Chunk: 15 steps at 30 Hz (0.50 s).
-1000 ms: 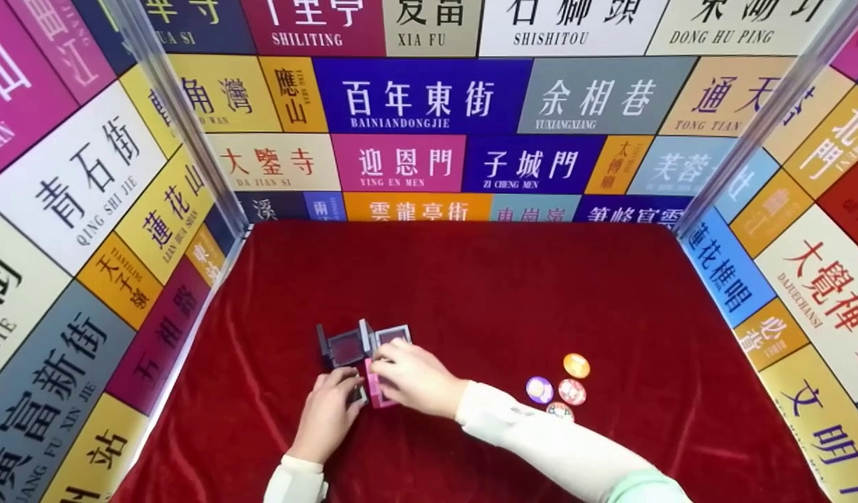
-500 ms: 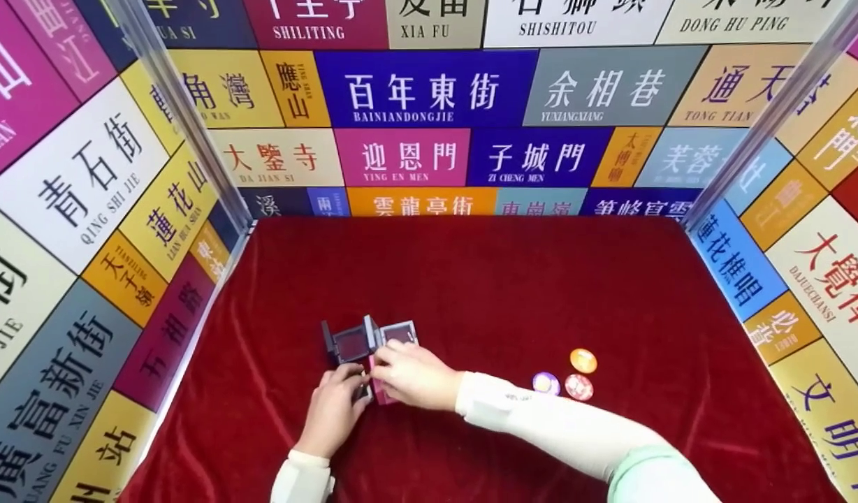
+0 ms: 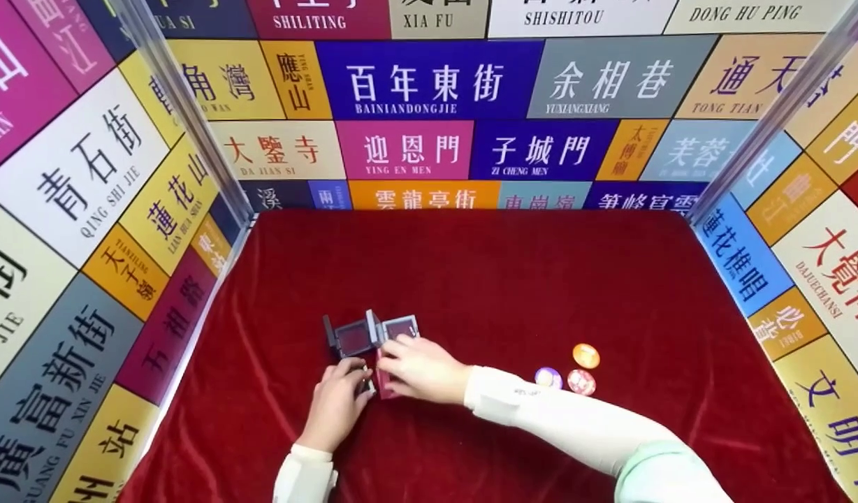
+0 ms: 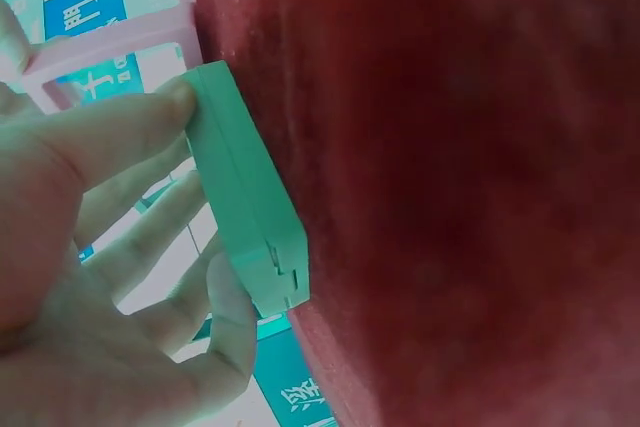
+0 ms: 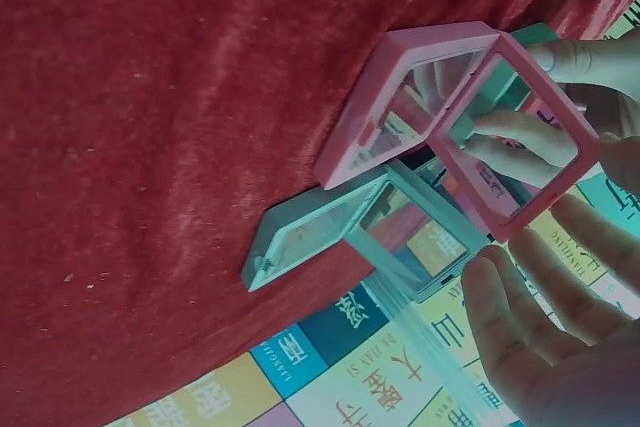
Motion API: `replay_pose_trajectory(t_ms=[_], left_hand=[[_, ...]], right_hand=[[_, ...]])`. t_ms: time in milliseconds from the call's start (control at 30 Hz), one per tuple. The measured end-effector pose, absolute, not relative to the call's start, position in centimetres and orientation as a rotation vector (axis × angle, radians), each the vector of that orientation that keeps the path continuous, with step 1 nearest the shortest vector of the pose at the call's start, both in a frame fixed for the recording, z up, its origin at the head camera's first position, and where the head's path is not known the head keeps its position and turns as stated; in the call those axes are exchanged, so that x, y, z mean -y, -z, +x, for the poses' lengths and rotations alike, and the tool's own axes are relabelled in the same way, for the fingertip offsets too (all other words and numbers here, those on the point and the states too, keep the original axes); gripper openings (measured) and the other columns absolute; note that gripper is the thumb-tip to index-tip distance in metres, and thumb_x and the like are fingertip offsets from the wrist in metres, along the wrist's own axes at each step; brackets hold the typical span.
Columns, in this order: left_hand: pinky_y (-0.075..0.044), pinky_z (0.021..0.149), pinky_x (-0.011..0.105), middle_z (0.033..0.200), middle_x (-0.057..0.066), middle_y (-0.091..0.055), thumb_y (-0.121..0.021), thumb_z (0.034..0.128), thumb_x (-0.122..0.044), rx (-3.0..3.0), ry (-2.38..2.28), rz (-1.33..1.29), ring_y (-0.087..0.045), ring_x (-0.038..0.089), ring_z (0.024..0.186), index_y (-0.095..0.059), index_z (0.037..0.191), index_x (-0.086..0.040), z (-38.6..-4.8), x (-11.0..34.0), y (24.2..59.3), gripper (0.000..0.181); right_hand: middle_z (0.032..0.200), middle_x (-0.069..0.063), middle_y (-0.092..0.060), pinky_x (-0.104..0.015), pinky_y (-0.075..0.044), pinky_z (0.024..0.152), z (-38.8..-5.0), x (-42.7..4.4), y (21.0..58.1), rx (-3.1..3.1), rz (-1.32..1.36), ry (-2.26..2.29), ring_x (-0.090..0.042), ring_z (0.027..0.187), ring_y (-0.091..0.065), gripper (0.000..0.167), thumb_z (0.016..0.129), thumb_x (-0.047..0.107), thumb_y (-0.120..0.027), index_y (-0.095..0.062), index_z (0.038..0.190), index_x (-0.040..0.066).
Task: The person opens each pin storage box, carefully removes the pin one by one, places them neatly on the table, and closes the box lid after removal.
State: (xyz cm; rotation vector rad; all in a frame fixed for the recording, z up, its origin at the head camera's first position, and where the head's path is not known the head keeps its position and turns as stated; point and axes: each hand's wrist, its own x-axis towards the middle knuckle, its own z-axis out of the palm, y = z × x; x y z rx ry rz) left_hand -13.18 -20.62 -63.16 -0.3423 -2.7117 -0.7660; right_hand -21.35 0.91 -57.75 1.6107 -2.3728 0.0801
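Note:
My left hand [image 3: 335, 409] grips a small closed hinged case [image 4: 245, 187], its thumb at one end and a finger at the other. The case appears green in the left wrist view. Close beside it, my right hand [image 3: 425, 370] holds the raised, clear-windowed lid [image 5: 515, 142] of an open pink case [image 5: 345, 152] by its edge. Left-hand fingers show through that window. Just beyond the hands stand two more open grey cases: the left one [image 3: 354, 338] and the right one [image 3: 401, 327], which the right hand partly covers.
Round badges lie to the right on the red cloth [image 3: 464, 272]: an orange one [image 3: 586, 355], a purple-rimmed one [image 3: 548, 378] and a red-white one [image 3: 581, 382]. The right sleeve [image 3: 541, 405] passes in front of them. Printed sign panels [image 3: 429, 80] wall in the table.
My right hand has shifted slightly right, and a small gap has opened between the hands. A fourth badge seen earlier is now hidden by the right sleeve. The head view has tilted down a little.

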Motion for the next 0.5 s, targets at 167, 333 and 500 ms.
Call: replay_pose_trajectory(t_ms=[167,333,500], left_hand=[[-0.056,0.076,0.059,0.132,0.015,-0.069,-0.092,0.0851,-0.006,2.749,0.763,-0.339,-0.064,0.039,0.114,-0.08,0.12,0.001,-12.6,20.5,62.7,0.037],[-0.055,0.087,0.062,0.138,0.02,-0.066,-0.09,0.0872,-0.005,2.783,0.785,-0.353,-0.062,0.043,0.122,-0.076,0.126,0.006,-12.2,20.4,62.2,0.043],[-0.054,0.102,0.056,0.136,0.021,-0.065,-0.087,0.0904,-0.003,2.746,0.871,-0.348,-0.062,0.042,0.122,-0.075,0.128,0.006,-12.4,20.7,61.1,0.041]], right_hand=[[0.118,-0.003,-0.065,-0.034,-0.054,0.075,-21.2,-1.8,57.8,2.38,1.627,-0.116,-0.021,0.097,-0.06,0.03,0.095,0.042,-0.084,-0.076,0.115,0.022],[0.114,-0.005,-0.064,-0.035,-0.053,0.073,-21.3,-2.9,58.2,2.396,1.613,-0.135,-0.021,0.094,-0.059,0.02,0.096,0.037,-0.081,-0.076,0.107,0.021],[0.113,-0.005,-0.063,-0.035,-0.053,0.075,-21.7,-4.0,58.9,2.441,1.587,-0.117,-0.021,0.095,-0.059,0.017,0.096,0.033,-0.081,-0.073,0.103,0.02]])
